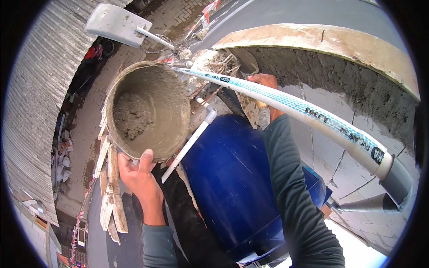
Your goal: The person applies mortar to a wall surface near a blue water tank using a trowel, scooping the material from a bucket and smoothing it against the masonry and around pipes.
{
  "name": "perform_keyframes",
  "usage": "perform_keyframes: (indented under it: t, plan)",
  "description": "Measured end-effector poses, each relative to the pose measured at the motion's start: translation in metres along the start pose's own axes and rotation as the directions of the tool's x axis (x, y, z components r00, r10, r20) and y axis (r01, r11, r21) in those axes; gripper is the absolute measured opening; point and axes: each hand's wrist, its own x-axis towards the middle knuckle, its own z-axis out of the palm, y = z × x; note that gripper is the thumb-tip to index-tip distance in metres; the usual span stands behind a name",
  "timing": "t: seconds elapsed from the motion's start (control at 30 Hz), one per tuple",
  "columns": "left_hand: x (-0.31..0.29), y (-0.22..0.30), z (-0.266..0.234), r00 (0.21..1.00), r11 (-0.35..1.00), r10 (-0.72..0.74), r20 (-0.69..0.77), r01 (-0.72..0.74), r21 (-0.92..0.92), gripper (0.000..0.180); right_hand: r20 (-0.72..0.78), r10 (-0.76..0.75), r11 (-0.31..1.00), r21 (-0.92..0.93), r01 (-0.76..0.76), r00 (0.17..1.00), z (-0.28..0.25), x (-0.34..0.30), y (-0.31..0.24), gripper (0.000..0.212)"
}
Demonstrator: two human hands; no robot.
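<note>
A round bucket (176, 120), its walls coated in grey cement, tips toward me. Wet mortar (134, 117) lies in its bottom and along one side. My left hand (140, 176) is closed on the bucket's near rim, thumb on the edge and fingers partly hidden beneath. To the right, my right hand (269, 89) grips a trowel by its pale wooden handle. The trowel's mortar-smeared blade (249, 109) points down and toward me. A white pipe with blue markings (286, 98) crosses in front of this hand and hides part of it.
A blue plastic barrel (228, 178) stands between my forearms. A thin white elbow pipe (192, 140) runs beside the bucket. Right of me rises a light block wall (330, 143) with wet mortar (321, 69) behind a wooden board (308, 38). Corrugated roofing (44, 89) and a paved street lie below left.
</note>
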Motion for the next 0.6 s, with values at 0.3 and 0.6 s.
perform_keyframes:
  t: [0.3, 0.6]
  plan:
    - [0.0, 0.006, 0.002, 1.0, 1.0, 0.002, -0.009, -0.002, -0.011, 0.024, -0.112, 0.174, 0.984, -0.019, -0.178, 0.978, -0.015, -0.051, -0.047, 0.018]
    - [0.001, 0.0, 0.007, 1.0, 1.0, 0.0, -0.002, 0.0, 0.0, 0.031, -0.127, 0.229, 0.947, -0.202, -0.251, 0.965, -0.017, -0.057, -0.025, 0.038]
